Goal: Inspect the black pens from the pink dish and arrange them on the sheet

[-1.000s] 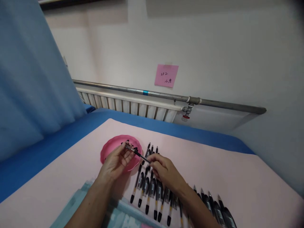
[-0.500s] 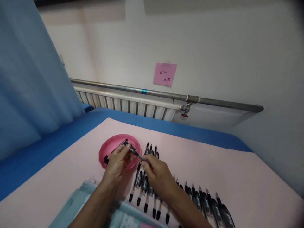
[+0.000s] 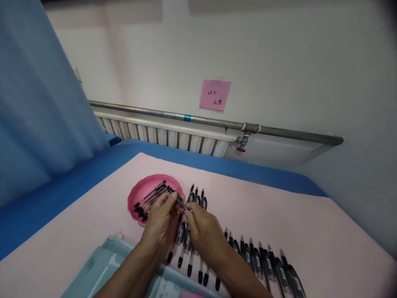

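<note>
Between my two hands is a slim black pen [image 3: 181, 201], held tilted above the right rim of a pink scalloped bowl [image 3: 132, 198]. My left hand [image 3: 161, 215] pinches its upper left end between thumb and fingers. At the lower right end, my right hand [image 3: 203, 227] is closed on the pen, its fingertips partly hiding it. Several capped-looking black pens [image 3: 151, 198] lie in the bowl. Beneath and around my right hand, uncapped pens with black caps beside them [image 3: 181, 236] lie in a row, partly covered by the hand.
A second row of uncapped pens and caps [image 3: 263, 260] stretches to the lower right on the pink sheet [image 3: 242, 198]. Folded teal cloth [image 3: 93, 265] lies at the front. Behind are a blue table edge [image 3: 248, 169], a radiator [image 3: 167, 136] and a pipe [image 3: 211, 122].
Both hands stay on the pen. My left hand has shifted a little right and down, closer to my right hand, uncovering more pens in the bowl.
</note>
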### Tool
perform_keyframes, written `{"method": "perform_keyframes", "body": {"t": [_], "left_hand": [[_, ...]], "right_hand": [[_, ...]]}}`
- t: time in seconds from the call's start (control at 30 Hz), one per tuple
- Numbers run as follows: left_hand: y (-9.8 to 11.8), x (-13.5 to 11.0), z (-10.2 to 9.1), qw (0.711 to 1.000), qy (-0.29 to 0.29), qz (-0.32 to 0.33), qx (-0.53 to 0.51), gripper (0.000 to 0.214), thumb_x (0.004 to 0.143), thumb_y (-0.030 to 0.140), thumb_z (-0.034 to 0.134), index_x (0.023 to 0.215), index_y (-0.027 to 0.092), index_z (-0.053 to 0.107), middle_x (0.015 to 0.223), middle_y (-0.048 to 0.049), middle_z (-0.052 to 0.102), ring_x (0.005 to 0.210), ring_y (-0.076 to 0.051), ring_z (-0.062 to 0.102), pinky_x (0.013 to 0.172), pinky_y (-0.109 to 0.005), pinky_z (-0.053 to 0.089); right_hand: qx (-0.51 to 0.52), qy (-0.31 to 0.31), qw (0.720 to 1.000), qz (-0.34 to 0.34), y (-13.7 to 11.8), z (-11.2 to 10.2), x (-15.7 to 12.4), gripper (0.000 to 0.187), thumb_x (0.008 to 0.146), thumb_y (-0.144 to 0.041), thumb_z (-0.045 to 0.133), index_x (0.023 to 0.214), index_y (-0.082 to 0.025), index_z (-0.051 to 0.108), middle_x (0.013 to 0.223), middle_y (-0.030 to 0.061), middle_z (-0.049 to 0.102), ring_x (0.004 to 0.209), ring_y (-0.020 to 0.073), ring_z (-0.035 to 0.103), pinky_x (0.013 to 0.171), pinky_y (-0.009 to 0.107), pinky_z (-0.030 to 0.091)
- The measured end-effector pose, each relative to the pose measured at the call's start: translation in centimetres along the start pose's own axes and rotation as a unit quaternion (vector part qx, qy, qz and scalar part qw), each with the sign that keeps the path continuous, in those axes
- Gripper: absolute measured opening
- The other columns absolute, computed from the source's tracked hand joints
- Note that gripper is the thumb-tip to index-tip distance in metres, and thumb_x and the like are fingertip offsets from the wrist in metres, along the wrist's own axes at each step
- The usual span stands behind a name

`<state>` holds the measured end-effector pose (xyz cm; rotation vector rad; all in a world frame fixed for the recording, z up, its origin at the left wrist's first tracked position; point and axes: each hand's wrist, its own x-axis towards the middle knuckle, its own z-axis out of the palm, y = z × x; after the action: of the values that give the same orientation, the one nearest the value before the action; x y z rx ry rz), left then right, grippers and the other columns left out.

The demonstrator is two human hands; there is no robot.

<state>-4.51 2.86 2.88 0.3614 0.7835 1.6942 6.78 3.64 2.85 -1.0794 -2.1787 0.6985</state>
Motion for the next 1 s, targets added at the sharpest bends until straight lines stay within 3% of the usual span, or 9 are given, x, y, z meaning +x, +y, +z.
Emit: {"method": "perform_keyframes", "body": {"t": [0.23, 0.37, 0.47, 0.53, 0.6, 0.7, 0.77, 0.87, 1.0], "left_hand": [[-0.8, -0.4, 0.1, 1.000, -0.014, 0.017, 0.023, 0.014, 0.071, 0.028, 0.065, 0.070, 0.017, 0.056, 0.064, 0.0039, 0.059, 0.060, -0.008, 0.056, 0.060, -0.019, 0.043], [-0.5, -0.7, 0.4, 0.995, -0.048, -0.009, 0.092, 0.013, 0.073, 0.030, 0.062, 0.077, 0.018, 0.057, 0.067, 0.0021, 0.060, 0.065, -0.012, 0.057, 0.061, -0.022, 0.043], [1.7, -0.2, -0.2, 0.980, 0.004, 0.072, 0.183, 0.019, 0.072, 0.034, 0.062, 0.081, 0.017, 0.059, 0.071, -0.0003, 0.061, 0.065, -0.013, 0.057, 0.061, -0.023, 0.043], [3.8, 0.5, -1.0, 0.943, 0.067, 0.150, 0.288, 0.023, 0.073, 0.039, 0.059, 0.083, 0.018, 0.061, 0.068, 0.0004, 0.060, 0.064, -0.013, 0.055, 0.060, -0.022, 0.041], [5.5, 1.2, -2.1, 0.871, 0.132, 0.200, 0.428, 0.020, 0.073, 0.038, 0.057, 0.083, 0.022, 0.064, 0.067, 0.0008, 0.059, 0.064, -0.014, 0.053, 0.059, -0.022, 0.038], [6.4, 2.5, -3.9, 0.763, 0.137, 0.237, 0.585, 0.014, 0.070, 0.029, 0.058, 0.081, 0.025, 0.067, 0.073, -0.0016, 0.063, 0.072, -0.019, 0.055, 0.065, -0.025, 0.036], [6.0, 3.3, -4.9, 0.719, 0.118, 0.241, 0.642, 0.009, 0.067, 0.022, 0.058, 0.071, 0.023, 0.066, 0.068, -0.0038, 0.062, 0.073, -0.022, 0.055, 0.067, -0.026, 0.036], [4.9, 4.3, -5.7, 0.699, 0.111, 0.233, 0.666, 0.009, 0.064, 0.016, 0.056, 0.059, 0.021, 0.062, 0.061, -0.0058, 0.058, 0.075, -0.026, 0.056, 0.070, -0.029, 0.035], [4.0, 5.1, -5.7, 0.689, 0.114, 0.218, 0.682, 0.009, 0.062, 0.012, 0.055, 0.061, 0.018, 0.061, 0.065, -0.0081, 0.058, 0.081, -0.029, 0.057, 0.073, -0.031, 0.036]], "right_hand": [[0.012, 0.013, 1.000, 0.009, -0.1, 0.1, 0.1, 0.027, 0.088, -0.022, 0.036, 0.109, -0.021, 0.053, 0.100, 0.0065, 0.065, 0.088, 0.0173, 0.061, 0.072, 0.025, 0.044], [0.052, 0.027, 0.998, -0.007, -0.1, 0.1, 0.5, 0.027, 0.088, -0.023, 0.037, 0.109, -0.022, 0.054, 0.106, 0.0056, 0.063, 0.093, 0.0160, 0.059, 0.079, 0.027, 0.043], [0.055, 0.055, 0.997, -0.010, 0.6, -1.1, 1.1, 0.023, 0.087, -0.027, 0.040, 0.097, -0.021, 0.059, 0.091, 0.0036, 0.064, 0.084, 0.0149, 0.058, 0.075, 0.025, 0.042], [0.038, 0.094, 0.995, 0.027, 2.0, -2.3, 1.6, 0.021, 0.085, -0.029, 0.042, 0.087, -0.020, 0.060, 0.083, 0.0028, 0.063, 0.077, 0.0145, 0.056, 0.070, 0.024, 0.042], [0.005, 0.136, 0.988, 0.073, 4.0, -3.3, 1.9, 0.018, 0.083, -0.027, 0.043, 0.081, -0.019, 0.058, 0.080, 0.0026, 0.062, 0.075, 0.0148, 0.055, 0.069, 0.025, 0.040], [-0.076, 0.133, 0.981, 0.119, 6.8, -3.8, 2.0, 0.017, 0.080, -0.022, 0.041, 0.076, -0.018, 0.057, 0.076, 0.0025, 0.059, 0.072, 0.0157, 0.054, 0.067, 0.026, 0.038], [-0.109, 0.101, 0.981, 0.122, 7.9, -3.4, 1.9, 0.018, 0.079, -0.019, 0.041, 0.076, -0.018, 0.058, 0.076, 0.0027, 0.058, 0.072, 0.0155, 0.053, 0.066, 0.026, 0.037], [-0.131, 0.060, 0.984, 0.105, 8.3, -2.5, 1.7, 0.018, 0.080, -0.018, 0.041, 0.080, -0.018, 0.058, 0.078, 0.0032, 0.057, 0.073, 0.0149, 0.052, 0.067, 0.024, 0.036], [-0.151, 0.041, 0.984, 0.089, 8.3, -1.4, 1.7, 0.019, 0.082, -0.020, 0.041, 0.090, -0.018, 0.058, 0.083, 0.0038, 0.055, 0.075, 0.0144, 0.051, 0.068, 0.023, 0.035]]}}
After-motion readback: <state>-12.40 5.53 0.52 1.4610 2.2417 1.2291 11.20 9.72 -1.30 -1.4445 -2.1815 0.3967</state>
